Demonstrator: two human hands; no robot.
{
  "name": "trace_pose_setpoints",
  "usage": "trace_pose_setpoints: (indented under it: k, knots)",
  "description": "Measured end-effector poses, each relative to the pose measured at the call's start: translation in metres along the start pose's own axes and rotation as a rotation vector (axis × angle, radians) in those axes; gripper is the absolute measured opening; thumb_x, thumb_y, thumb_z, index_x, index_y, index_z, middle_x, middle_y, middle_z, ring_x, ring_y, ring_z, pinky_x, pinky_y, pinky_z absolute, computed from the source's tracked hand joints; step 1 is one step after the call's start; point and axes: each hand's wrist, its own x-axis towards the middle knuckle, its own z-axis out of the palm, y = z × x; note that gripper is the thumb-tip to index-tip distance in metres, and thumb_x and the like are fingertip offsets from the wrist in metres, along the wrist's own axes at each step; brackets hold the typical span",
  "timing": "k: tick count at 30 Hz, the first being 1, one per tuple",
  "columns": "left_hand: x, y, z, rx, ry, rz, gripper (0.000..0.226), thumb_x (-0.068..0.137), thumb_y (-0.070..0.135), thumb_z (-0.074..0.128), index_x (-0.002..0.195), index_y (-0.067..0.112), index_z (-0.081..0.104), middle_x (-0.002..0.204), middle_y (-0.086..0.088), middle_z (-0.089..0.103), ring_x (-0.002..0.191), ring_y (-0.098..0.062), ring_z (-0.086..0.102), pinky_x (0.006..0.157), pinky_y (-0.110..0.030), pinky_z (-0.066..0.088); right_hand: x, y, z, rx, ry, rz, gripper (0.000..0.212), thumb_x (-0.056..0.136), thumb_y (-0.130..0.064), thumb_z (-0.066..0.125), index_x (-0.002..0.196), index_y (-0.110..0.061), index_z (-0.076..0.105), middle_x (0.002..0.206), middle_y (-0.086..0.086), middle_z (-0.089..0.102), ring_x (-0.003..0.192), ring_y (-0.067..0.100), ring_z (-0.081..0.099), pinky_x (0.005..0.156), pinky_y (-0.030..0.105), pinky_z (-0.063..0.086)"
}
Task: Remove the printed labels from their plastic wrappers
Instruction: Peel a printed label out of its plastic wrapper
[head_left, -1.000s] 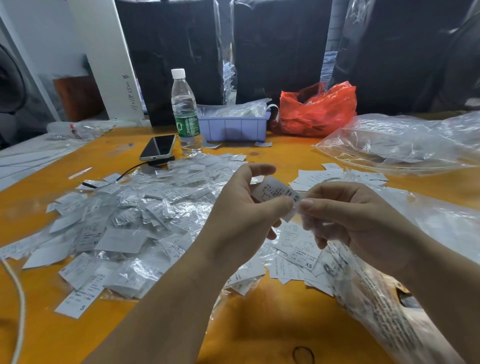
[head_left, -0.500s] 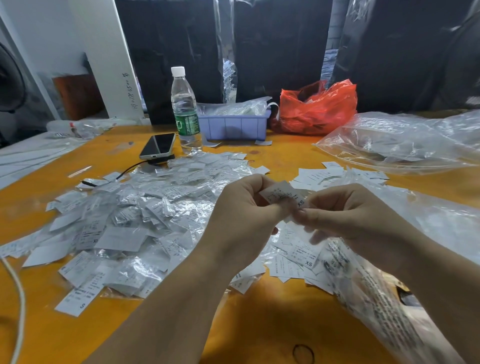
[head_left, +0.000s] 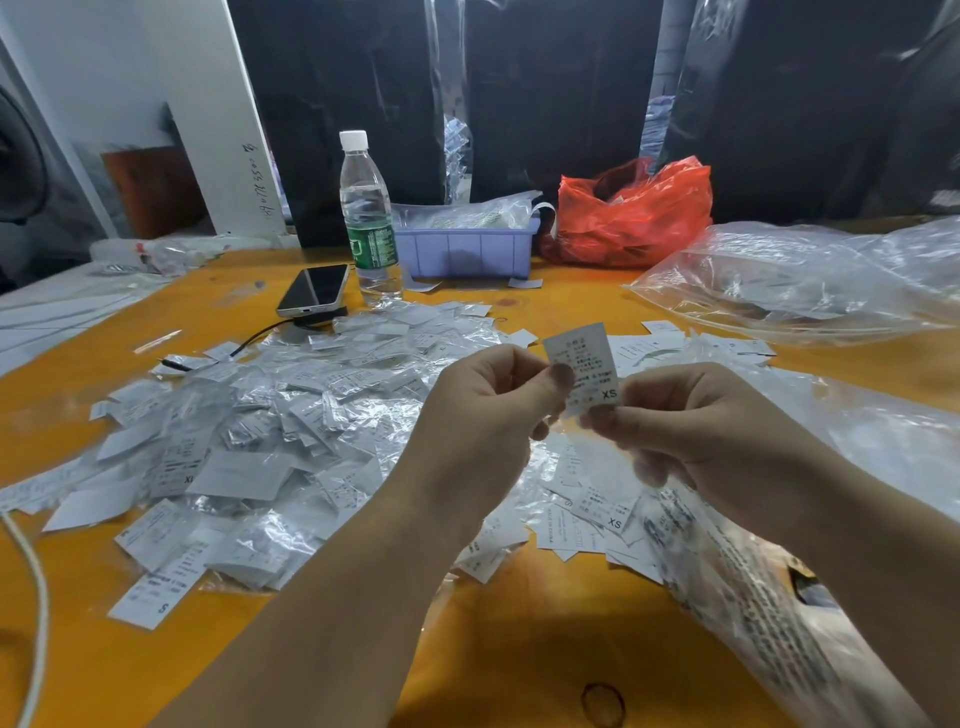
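Observation:
A small white printed label (head_left: 583, 364) marked XS stands upright between my hands, above the table. My left hand (head_left: 483, 415) pinches its left edge with thumb and forefinger. My right hand (head_left: 691, 431) pinches its lower end, where a thin clear wrapper seems to hang; I cannot tell how far the label is out of it. A big heap of wrapped labels (head_left: 249, 431) covers the orange table (head_left: 519, 649) to my left. Bare labels (head_left: 587, 514) lie in a loose pile under my hands.
At the back stand a water bottle (head_left: 368, 218), a phone (head_left: 313, 290) on a cable, a lilac bin (head_left: 467, 249) and a red bag (head_left: 631, 215). Large clear plastic bags lie at the right (head_left: 800, 280) and under my right forearm (head_left: 769, 613). A white cord (head_left: 36, 597) runs along the left edge.
The label has risen from lying tilted between my fingers to standing upright, and more of it shows. My left fingers have curled in onto its edge; both hands stay close together.

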Motion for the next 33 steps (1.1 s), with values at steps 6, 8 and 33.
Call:
trace_pose_setpoints:
  k: [6,8,33]
  knots:
    - [0.0002,0.0001,0.0031,-0.131,-0.048,-0.117,0.014,0.093,0.018,0.064,0.084,0.008,0.068,0.062,0.005,0.062,0.052,-0.007,0.048,0.047,-0.019,0.040,0.0011,0.0013,0.0013,0.028,0.024,-0.019,0.033,0.060,-0.027,0.075,0.085,-0.006,0.078,0.066,0.009,0.060,0.051,0.016,0.040,0.045,0.022,0.037]
    - [0.0000,-0.0008,0.0026,-0.076,-0.040,-0.074,0.015,0.093,0.019,0.064,0.082,0.009,0.068,0.062,0.007,0.062,0.052,-0.005,0.049,0.048,-0.018,0.040,0.0021,0.0021,0.0008,0.022,0.030,-0.031,0.039,0.060,-0.031,0.076,0.087,-0.002,0.076,0.064,0.008,0.058,0.050,0.016,0.040,0.046,0.023,0.036]
    - [0.0005,-0.0033,0.0032,0.199,-0.028,-0.046,0.025,0.092,0.023,0.066,0.085,-0.001,0.066,0.059,0.009,0.058,0.053,-0.006,0.048,0.052,-0.019,0.040,0.0008,0.0014,0.0020,0.062,0.163,-0.122,0.044,0.062,-0.011,0.073,0.105,-0.009,0.064,0.084,0.013,0.075,0.070,0.019,0.068,0.059,0.026,0.053]
